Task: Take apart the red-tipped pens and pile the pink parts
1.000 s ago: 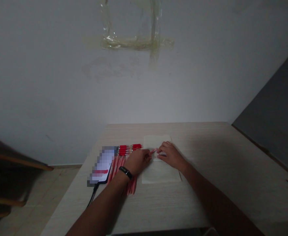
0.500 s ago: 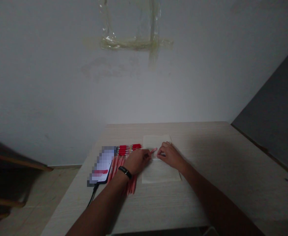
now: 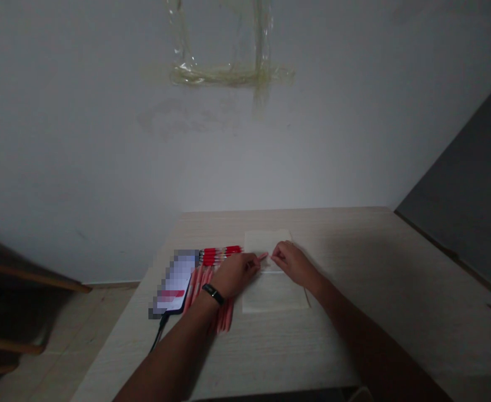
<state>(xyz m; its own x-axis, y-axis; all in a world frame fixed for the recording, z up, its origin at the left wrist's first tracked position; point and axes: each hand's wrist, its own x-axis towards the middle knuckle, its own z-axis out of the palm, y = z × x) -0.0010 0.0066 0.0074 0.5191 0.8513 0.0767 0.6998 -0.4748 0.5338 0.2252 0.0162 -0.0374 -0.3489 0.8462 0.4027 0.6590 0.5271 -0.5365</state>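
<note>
My left hand (image 3: 236, 273) rests on the wooden table (image 3: 354, 312) with its fingers closed round a pink pen barrel (image 3: 263, 257), whose tip sticks out to the right. My right hand (image 3: 292, 264) lies on a white sheet of paper (image 3: 273, 293), fingers pinched together just right of that tip; what they pinch is too small to make out. A row of red-capped pens (image 3: 220, 252) and several pink pen barrels (image 3: 224, 318) lie under and beside my left wrist, which wears a dark band.
A phone (image 3: 173, 282) with a dark cable lies left of the pens near the table's left edge. A white wall with taped plastic (image 3: 224, 50) stands behind. A dark panel (image 3: 471, 195) borders the right, wooden furniture (image 3: 15, 285) the left.
My right hand has shifted slightly up and to the right on the paper, its fingertips drawing closer to the pen tip. My left hand has stayed in place.
</note>
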